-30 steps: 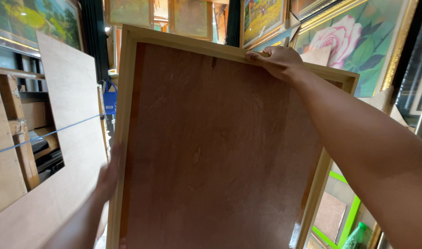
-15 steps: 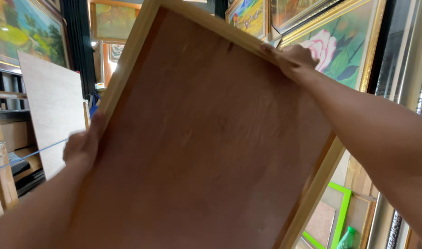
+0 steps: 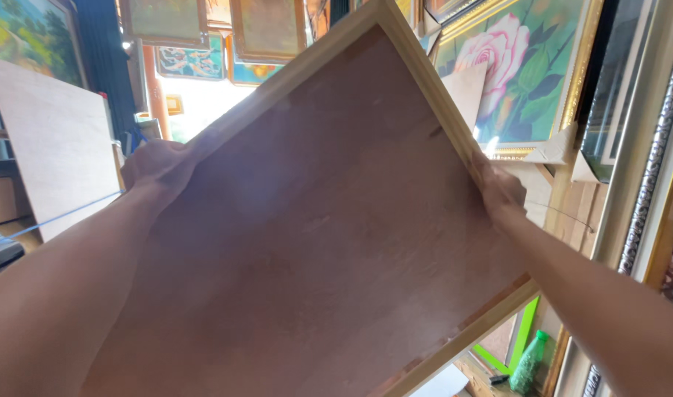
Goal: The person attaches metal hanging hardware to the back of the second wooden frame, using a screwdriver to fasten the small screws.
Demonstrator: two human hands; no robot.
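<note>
While both hands grip it, frame (image 3: 329, 220) fills centre of view, tilted, back facing camera — left hand (image 3: 154, 163) clasps upper-left edge, right hand (image 3: 500, 187) clasps right edge — rose painting (image 3: 524, 70) upper right.

I see no labels, signs or screens from where I stand. The only package is a green bottle (image 3: 529, 363) low on my right, past the corner of what I hold. It stands on the floor, slim and translucent green with speckles inside. Its top is too small for me to make out.
</note>
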